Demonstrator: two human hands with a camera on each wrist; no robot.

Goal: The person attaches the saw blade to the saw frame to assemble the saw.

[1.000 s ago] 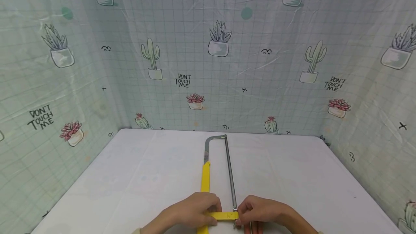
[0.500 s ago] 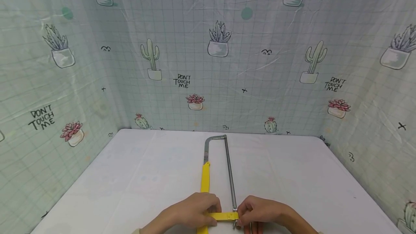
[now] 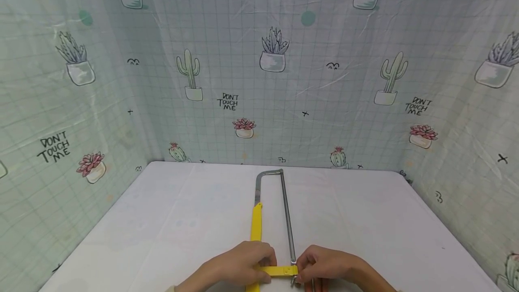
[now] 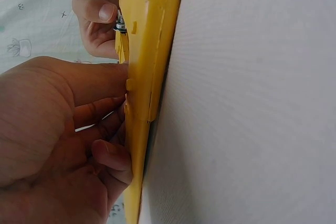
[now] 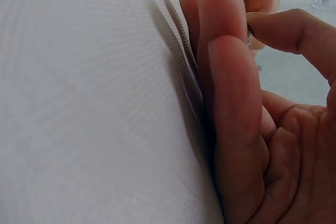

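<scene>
A hacksaw (image 3: 256,224) with a yellow body and a grey metal front lies on the white table, its long grey bar (image 3: 287,215) on the right side. My left hand (image 3: 245,261) grips the yellow frame near its near cross-piece (image 3: 279,271). At the right end of that piece, my right hand (image 3: 326,262) pinches the small metal wing nut (image 3: 293,280), thumb and forefinger together. The left wrist view shows a threaded screw (image 4: 121,22) beside the right thumb. Under the right hand's lower fingers, the right wrist view shows a thin finely toothed strip (image 5: 181,30), partly hidden.
The white table (image 3: 194,202) spreads around the saw to both sides and behind it. A pale checked cloth (image 3: 227,48) printed with cacti hangs at the back and along both sides.
The wing nut's visible angle shifts slightly between the fingers of my right hand. My left hand and the hacksaw keep their places.
</scene>
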